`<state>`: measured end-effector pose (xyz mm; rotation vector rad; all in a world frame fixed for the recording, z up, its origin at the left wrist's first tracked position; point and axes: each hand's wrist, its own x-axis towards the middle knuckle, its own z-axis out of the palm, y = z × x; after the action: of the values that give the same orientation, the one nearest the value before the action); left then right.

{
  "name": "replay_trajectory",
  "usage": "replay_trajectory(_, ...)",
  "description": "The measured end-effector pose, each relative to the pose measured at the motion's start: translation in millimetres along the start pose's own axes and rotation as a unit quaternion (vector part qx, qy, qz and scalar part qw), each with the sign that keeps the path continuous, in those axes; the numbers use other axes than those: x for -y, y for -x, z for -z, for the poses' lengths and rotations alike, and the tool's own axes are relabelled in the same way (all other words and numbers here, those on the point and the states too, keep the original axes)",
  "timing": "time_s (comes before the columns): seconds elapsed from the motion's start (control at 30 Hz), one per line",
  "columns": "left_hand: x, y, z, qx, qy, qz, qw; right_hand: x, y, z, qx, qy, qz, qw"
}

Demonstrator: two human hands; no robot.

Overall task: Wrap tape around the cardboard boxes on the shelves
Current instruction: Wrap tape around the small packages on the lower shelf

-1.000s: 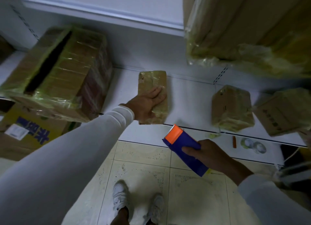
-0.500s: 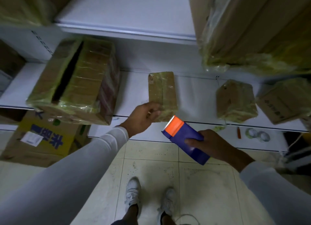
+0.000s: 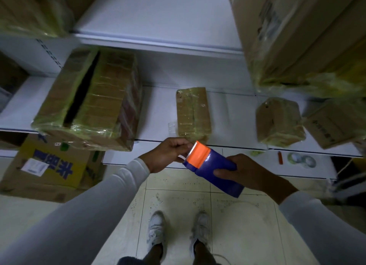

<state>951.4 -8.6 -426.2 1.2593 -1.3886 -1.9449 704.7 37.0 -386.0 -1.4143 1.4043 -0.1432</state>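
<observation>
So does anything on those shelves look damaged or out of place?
Yes: the big taped box on the left shelf has a long dark gap along its top, as if not closed, and it overhangs the shelf edge. Tape rolls lie loose lower right.

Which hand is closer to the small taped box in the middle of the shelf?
Left. The left hand sits just below the small tape-wrapped cardboard box; the right hand is lower and further right, gripping the blue-and-orange tape dispenser.
</observation>
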Motion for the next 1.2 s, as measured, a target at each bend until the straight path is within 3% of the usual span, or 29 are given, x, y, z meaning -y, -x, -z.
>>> replay_trajectory(0.07,5,0,-4,-0.018,0.036,0.004,0.999,2,-3,4,0.008,0.000,0.012,1.000)
replay_trajectory(0.2,10,-2,-14,0.019,0.086,0.026,0.996,3,-8,11,0.033,0.010,0.033,0.999)
replay_trajectory(0.3,12,-5,-16,-0.007,0.106,0.045,0.993,2,-9,17,0.042,0.018,0.041,0.998)
replay_trajectory(0.43,11,-7,-18,-0.035,0.086,0.024,0.995,-3,-10,26,0.066,0.046,0.040,0.996)
replay_trajectory(0.6,8,-4,-16,-0.088,-0.041,-0.054,0.994,-2,-19,44,0.101,0.086,0.030,0.991)
replay_trajectory(0.8,11,11,29,-0.224,-0.016,-0.095,0.970,2,-18,106,0.079,0.081,0.000,0.994)
replay_trajectory(1.2,13,-20,19,-0.289,-0.031,-0.110,0.951,-12,-58,145,0.047,0.058,-0.018,0.997)
